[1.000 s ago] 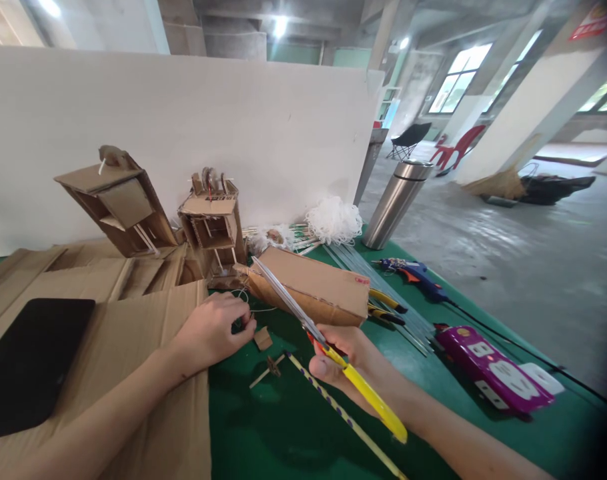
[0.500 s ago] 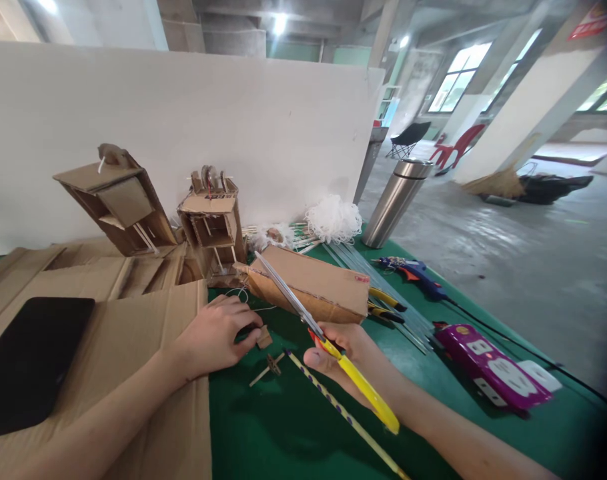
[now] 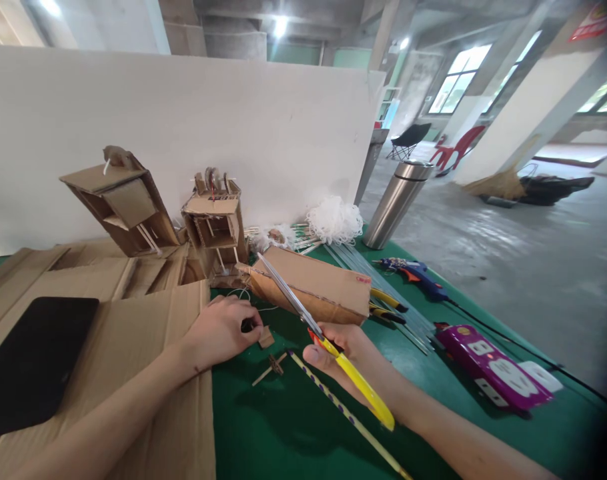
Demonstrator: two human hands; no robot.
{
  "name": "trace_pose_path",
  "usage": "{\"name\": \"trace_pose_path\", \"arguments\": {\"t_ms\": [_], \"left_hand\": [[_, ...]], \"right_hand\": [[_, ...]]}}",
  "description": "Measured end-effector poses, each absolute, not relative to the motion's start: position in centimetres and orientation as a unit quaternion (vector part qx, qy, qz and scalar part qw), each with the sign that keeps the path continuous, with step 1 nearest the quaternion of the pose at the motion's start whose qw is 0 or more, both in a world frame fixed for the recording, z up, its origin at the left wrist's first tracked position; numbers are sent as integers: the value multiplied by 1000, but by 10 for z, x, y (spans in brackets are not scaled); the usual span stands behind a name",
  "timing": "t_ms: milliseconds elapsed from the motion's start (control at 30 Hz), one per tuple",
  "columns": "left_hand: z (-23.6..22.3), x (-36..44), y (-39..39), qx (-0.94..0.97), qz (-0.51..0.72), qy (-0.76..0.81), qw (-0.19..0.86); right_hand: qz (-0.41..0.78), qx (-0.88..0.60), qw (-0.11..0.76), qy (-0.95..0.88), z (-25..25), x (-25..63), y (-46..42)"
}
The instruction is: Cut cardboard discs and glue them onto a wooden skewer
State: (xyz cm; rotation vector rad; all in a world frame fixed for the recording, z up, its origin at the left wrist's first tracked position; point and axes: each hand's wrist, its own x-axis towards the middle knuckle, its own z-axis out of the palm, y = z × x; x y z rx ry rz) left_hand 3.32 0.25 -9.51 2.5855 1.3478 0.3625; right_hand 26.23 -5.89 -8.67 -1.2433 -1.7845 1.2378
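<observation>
My right hand (image 3: 351,360) grips yellow-handled scissors (image 3: 323,340); their closed blades point up and left over a flat cardboard box (image 3: 318,283). My left hand (image 3: 223,330) rests on the green table (image 3: 283,433) with fingers curled in a pinch beside a small cardboard scrap (image 3: 266,337); what it pinches is too small to make out. Just below lie a tiny cardboard-and-stick piece (image 3: 271,367) and a striped yellow stick (image 3: 343,413).
Flat cardboard sheets (image 3: 133,320) and a black pad (image 3: 31,360) lie left. Two cardboard models (image 3: 213,223) stand by a white board. A steel flask (image 3: 396,203), blue glue gun (image 3: 416,273), purple power strip (image 3: 491,367), pliers (image 3: 386,307) and white string (image 3: 333,220) lie right.
My left hand slid slightly right toward the small cardboard scrap and its fingers closed tighter. The right hand with the scissors shifted a little down and left.
</observation>
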Motion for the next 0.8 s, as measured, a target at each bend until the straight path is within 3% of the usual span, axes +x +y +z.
{"name": "trace_pose_path", "arguments": {"t_ms": [433, 800], "left_hand": [[-92, 47, 6, 925, 84, 370, 9], [-75, 46, 21, 859, 113, 426, 262]], "right_hand": [[472, -473, 324, -669, -88, 265, -60], [488, -457, 336, -663, -89, 268, -59]]}}
